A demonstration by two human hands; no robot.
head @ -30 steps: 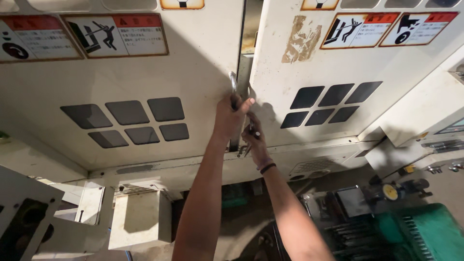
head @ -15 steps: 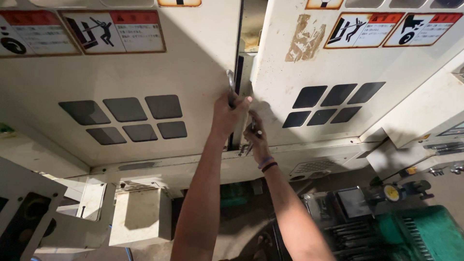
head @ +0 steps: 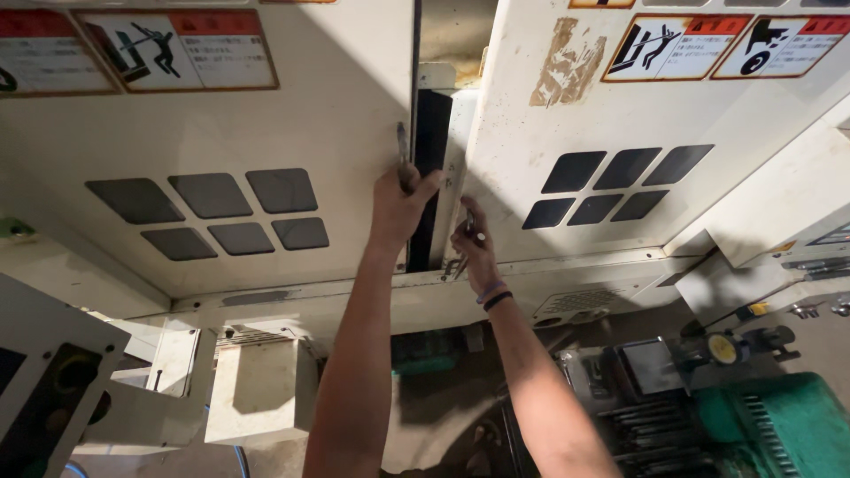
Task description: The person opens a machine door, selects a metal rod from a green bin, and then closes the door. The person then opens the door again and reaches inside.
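Two cream-coloured machine doors face me, the left door point(head: 266, 115) and the right door point(head: 611, 115), with a dark gap point(head: 431, 168) between them. My left hand point(head: 400, 204) is closed around the upright metal handle point(head: 403, 150) on the left door's edge. My right hand point(head: 474, 243) grips the handle point(head: 469, 221) on the edge of the right door, a dark band on its wrist. Each door carries a group of dark square window panes point(head: 212, 212) and warning stickers point(head: 177, 49).
Below the doors runs a cream ledge point(head: 354, 292). A green motor housing point(head: 779, 425) and a small dial gauge point(head: 722, 348) sit at lower right. Cream boxes and a panel with a round hole point(head: 53, 389) stand at lower left.
The gap between the doors looks slightly wider, with the left door edged leftward. Both hands keep their hold on the handles.
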